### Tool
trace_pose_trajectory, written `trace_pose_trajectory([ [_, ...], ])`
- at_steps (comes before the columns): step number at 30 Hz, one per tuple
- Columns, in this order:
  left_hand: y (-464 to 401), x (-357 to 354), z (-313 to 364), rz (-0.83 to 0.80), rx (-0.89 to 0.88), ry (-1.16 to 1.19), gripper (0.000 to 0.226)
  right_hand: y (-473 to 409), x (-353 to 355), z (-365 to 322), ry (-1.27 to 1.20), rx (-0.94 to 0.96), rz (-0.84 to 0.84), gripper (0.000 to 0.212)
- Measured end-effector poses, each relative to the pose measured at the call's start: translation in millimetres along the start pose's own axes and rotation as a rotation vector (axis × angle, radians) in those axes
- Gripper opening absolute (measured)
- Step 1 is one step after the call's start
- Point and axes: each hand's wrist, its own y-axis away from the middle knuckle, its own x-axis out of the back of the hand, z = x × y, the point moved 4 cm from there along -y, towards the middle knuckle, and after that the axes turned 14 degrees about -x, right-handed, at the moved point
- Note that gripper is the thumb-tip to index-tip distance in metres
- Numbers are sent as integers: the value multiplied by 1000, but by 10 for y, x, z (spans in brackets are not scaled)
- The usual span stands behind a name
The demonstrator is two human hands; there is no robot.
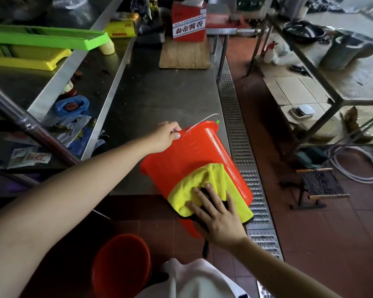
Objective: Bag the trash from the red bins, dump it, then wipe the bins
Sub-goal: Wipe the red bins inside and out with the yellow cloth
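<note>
the step in hand is judged to be the wiping, as no trash is seen in view. a red bin (190, 160) is held tipped on its side at the near end of the steel surface (159, 93), mouth away from the person, base overhanging the edge toward the tiled floor (310, 233). its rim is gripped by the left hand (167, 136), fingers curled over the lip beside the wire handle (202, 121). a yellow cloth (205, 186) is pressed flat against the bin's outer wall near the base by the right hand (215, 211), fingers spread wide and straight, nothing pinched.

for the wipe to be done well, the rim grip should be kept firm so the bin is not rolled or slid off the edge under the cloth's pressure. the cloth is best drawn in long strokes from base toward rim, with the palm kept broad so the cloth is not bunched. the bin would then be turned by the left hand so that each face, the underside and the inside are reached. the loose cloth edge hanging below the base should be gathered in, or it may drag.

a second red bin (121, 261) is seen on the floor just below, near the person's white clothing; whether it has been wiped cannot be told.
</note>
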Motion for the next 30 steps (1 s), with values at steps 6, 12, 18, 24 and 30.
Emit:
trace_pose_trajectory([
  [6,82,23,-39,-5,14,99,14,-492,5,-2,-34,-53,-45,64],
  [12,115,46,-34,21,-8,113,16,-1239,9,-159,-54,-138,-62,72],
  [18,141,49,-47,13,-29,64,13,-1306,50,-164,-87,-145,-50,62],
  [24,198,-34,-93,32,-23,2,14,-548,86,83,-153,-95,-30,52],
  [30,291,-55,-138,58,-29,-21,12,-197,82,165,-145,-88,-6,49],
])
